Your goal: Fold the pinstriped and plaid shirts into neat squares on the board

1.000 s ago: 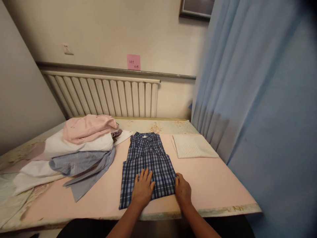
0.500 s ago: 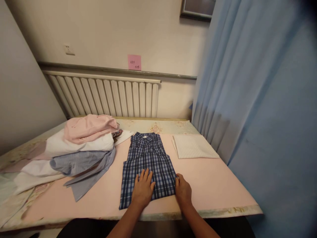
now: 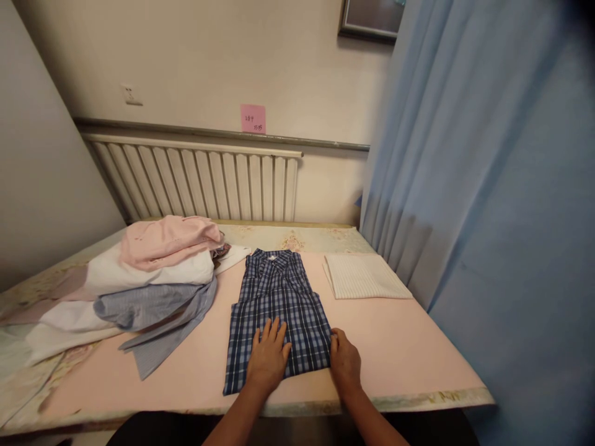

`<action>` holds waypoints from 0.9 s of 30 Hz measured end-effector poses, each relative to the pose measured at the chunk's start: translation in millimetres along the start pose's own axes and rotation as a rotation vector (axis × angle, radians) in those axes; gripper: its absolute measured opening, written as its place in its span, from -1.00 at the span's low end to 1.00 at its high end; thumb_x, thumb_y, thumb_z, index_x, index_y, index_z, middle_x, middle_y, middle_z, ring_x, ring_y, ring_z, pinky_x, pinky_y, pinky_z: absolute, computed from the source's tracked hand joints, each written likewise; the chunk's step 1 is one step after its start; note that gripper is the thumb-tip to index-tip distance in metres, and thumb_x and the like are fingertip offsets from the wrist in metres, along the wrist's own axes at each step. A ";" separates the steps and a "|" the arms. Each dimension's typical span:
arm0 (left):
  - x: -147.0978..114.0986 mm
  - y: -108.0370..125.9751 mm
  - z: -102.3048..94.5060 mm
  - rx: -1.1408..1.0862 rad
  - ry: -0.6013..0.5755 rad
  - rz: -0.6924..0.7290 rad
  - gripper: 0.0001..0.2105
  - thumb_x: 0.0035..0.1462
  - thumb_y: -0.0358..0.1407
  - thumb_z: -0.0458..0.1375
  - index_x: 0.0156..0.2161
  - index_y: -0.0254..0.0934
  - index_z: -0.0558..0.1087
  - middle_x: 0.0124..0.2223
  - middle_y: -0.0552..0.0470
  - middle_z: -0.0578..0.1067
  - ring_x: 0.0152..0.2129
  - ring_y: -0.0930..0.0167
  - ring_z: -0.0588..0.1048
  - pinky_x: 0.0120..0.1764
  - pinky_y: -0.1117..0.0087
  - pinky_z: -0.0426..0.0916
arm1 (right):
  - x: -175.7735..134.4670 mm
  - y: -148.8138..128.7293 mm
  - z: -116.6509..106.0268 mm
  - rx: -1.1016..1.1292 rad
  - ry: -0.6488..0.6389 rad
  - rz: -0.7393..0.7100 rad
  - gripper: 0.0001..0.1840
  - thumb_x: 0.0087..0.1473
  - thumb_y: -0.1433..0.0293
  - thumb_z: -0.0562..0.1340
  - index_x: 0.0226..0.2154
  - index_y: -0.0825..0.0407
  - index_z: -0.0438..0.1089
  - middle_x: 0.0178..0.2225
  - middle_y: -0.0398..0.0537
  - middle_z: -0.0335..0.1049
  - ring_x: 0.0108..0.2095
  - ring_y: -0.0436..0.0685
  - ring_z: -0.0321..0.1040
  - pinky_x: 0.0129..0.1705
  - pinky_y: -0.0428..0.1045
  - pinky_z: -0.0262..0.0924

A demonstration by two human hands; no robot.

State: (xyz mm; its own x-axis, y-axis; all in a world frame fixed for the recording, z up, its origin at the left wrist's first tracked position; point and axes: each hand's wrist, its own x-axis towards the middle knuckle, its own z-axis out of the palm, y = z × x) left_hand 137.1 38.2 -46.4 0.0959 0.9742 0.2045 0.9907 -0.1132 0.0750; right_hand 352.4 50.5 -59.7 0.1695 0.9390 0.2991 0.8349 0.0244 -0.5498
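Observation:
A blue plaid shirt (image 3: pixel 283 310) lies partly folded in front of me, its collar toward the wall and its lower part turned up over the front. My left hand (image 3: pixel 268 359) rests flat on the near part of the cloth, fingers spread. At the shirt's right edge, near the lower corner, my right hand (image 3: pixel 344 360) has its fingers curled and pinched on the fabric; the fingertips are partly hidden. Under the shirt is a pale pink cloth (image 3: pixel 395 347) spread over the floral table cover (image 3: pixel 320 235).
To the left is a heap of clothes: a pink garment (image 3: pixel 170 241), a white one (image 3: pixel 149 272) and a blue-grey one (image 3: pixel 153 303). A folded cream striped cloth (image 3: pixel 367 277) lies at the right. A blue curtain (image 3: pixel 465 186) hangs along the right side; a radiator (image 3: pixel 199 176) stands behind.
Both hands stay in nearly the same places on the shirt. The whole view has shifted very slightly; nothing else visibly differs.

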 end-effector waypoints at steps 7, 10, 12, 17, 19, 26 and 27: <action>0.0 -3.9 4.0 -0.024 0.032 -0.016 -0.49 0.27 -0.15 -0.11 0.29 -0.22 0.15 0.35 -0.04 0.12 0.29 0.19 0.05 0.23 0.01 0.03 | 0.2 -0.4 0.2 -0.016 0.008 -0.001 -0.57 0.26 0.33 -0.13 -0.09 0.02 0.39 -0.32 -0.02 0.54 -0.35 0.15 0.46 -0.33 -0.06 0.14; 1.2 -5.6 4.6 -0.042 0.054 -0.044 -0.49 0.27 -0.14 -0.11 0.28 -0.24 0.15 0.35 -0.06 0.13 0.29 0.23 0.07 0.23 0.06 0.05 | 0.5 1.3 1.8 -0.015 0.006 -0.005 -0.57 0.26 0.33 -0.13 -0.10 0.03 0.39 -0.31 -0.01 0.54 -0.34 0.16 0.46 -0.33 -0.05 0.15; 3.2 -5.7 3.1 -0.044 0.066 -0.060 -0.50 0.28 -0.15 -0.11 0.27 -0.24 0.17 0.34 -0.06 0.15 0.28 0.24 0.08 0.23 0.08 0.06 | 0.8 2.3 2.6 -0.020 0.005 -0.004 -0.57 0.26 0.33 -0.13 -0.09 0.03 0.39 -0.32 -0.01 0.53 -0.35 0.16 0.46 -0.34 -0.05 0.14; 10.0 -3.4 -4.5 -0.003 0.071 -0.072 -0.52 0.29 -0.16 -0.11 0.25 -0.26 0.22 0.33 -0.07 0.16 0.28 0.22 0.08 0.24 0.06 0.04 | 0.9 3.4 3.8 -0.016 0.032 -0.003 -0.57 0.26 0.33 -0.13 -0.10 0.03 0.39 -0.33 -0.01 0.53 -0.35 0.15 0.46 -0.34 -0.05 0.14; 10.7 -2.7 -6.2 0.016 0.057 -0.059 -0.53 0.28 -0.16 -0.10 0.24 -0.26 0.23 0.33 -0.08 0.16 0.28 0.21 0.08 0.24 0.03 0.03 | 0.4 3.5 4.0 -0.001 0.044 0.009 -0.57 0.25 0.33 -0.13 -0.10 0.04 0.40 -0.31 0.00 0.54 -0.34 0.16 0.46 -0.32 -0.05 0.15; 6.2 -3.0 -3.7 0.044 -0.017 -0.035 -0.52 0.29 -0.17 -0.10 0.26 -0.22 0.20 0.33 -0.07 0.17 0.27 0.16 0.09 0.21 -0.04 0.05 | 5.6 3.6 -1.3 0.053 0.000 0.097 -0.60 0.24 0.29 -0.09 -0.13 0.00 0.41 -0.33 -0.02 0.54 -0.33 0.18 0.45 -0.32 -0.03 0.15; 6.1 -3.1 -2.8 0.039 -0.018 -0.032 -0.52 0.29 -0.16 -0.10 0.27 -0.23 0.19 0.33 -0.06 0.17 0.28 0.16 0.09 0.21 -0.04 0.05 | 9.5 3.2 -2.9 0.056 -0.025 0.122 -0.61 0.23 0.27 -0.06 -0.13 -0.01 0.41 -0.34 -0.03 0.53 -0.33 0.17 0.45 -0.32 -0.04 0.15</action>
State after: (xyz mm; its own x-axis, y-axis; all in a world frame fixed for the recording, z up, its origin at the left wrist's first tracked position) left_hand 134.3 44.0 -42.6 0.0655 0.9806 0.1849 0.9963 -0.0746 0.0430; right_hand 358.3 58.6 -56.4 0.2543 0.9443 0.2088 0.7785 -0.0718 -0.6235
